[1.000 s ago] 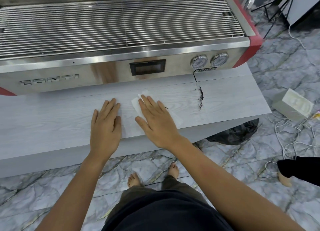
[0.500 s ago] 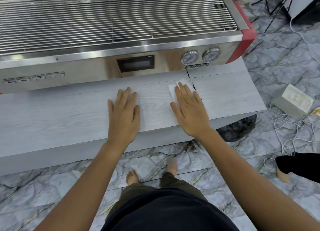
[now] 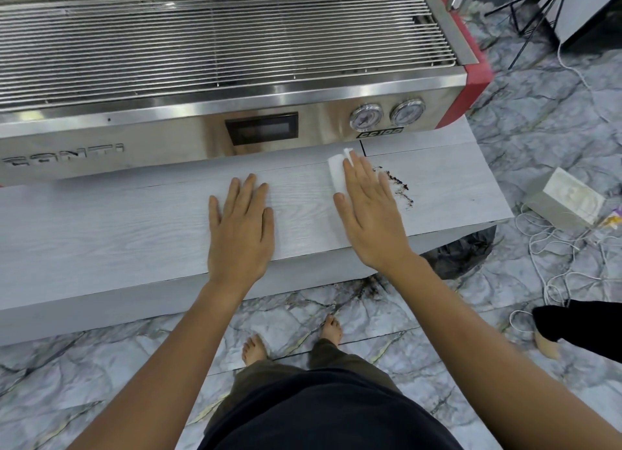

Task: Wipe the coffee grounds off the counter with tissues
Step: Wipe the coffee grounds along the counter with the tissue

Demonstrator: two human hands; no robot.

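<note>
The right hand (image 3: 368, 213), fingers flat on the tissue (image 3: 336, 173), has slid rightward along the counter (image 3: 101, 234), pushing the grounds (image 3: 399, 188) into a line just beyond its little finger. The left hand (image 3: 239, 227) stays flat, empty. Wiping's underway.

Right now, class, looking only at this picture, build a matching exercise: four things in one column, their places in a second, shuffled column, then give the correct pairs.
Things
1. white folded tissue
2. dark coffee grounds
3. left hand
4. grey tissue box

Places
A. on the marble floor, right of the counter
B. flat on the grey wood-grain counter, touching no tissue
C. under the right hand
D. on the counter just right of the right hand

Pairs: 1-C, 2-D, 3-B, 4-A
</note>
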